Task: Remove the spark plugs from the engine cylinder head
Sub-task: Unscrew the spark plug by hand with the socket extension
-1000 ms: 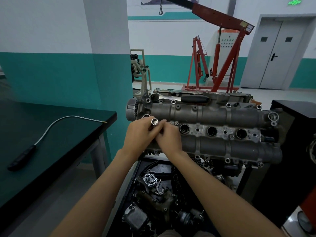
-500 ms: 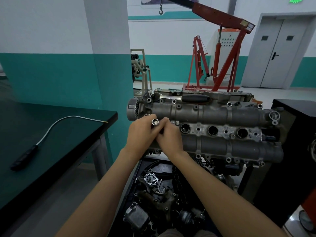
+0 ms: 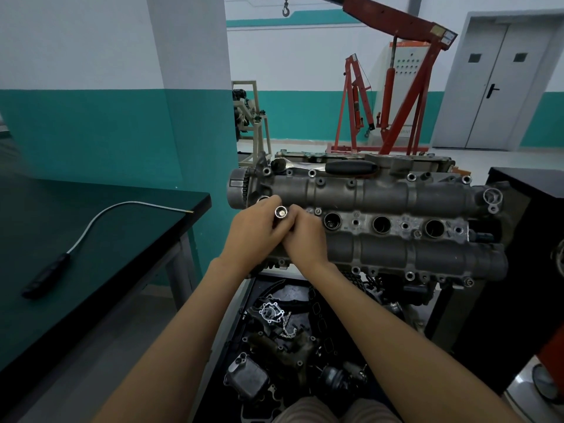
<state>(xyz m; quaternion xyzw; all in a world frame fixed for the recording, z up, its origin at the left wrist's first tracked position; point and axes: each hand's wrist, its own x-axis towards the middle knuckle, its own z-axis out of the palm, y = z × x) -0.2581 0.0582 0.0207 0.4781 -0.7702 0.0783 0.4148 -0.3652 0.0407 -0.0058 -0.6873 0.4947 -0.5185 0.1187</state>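
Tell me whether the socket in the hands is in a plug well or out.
Out. Both hands, left hand and right hand, hold the socket above the cylinder head, open end facing the camera.

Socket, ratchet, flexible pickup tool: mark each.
socket (image 3: pixel 281 212), head view, on its open end between both hands.
ratchet (image 3: pixel 351 167), head view, on its black grip.
flexible pickup tool (image 3: pixel 45 277), head view, on its black handle.

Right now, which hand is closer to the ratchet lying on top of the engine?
Left. The left hand sits below the ratchet head; the right hand lies lower, beside it.
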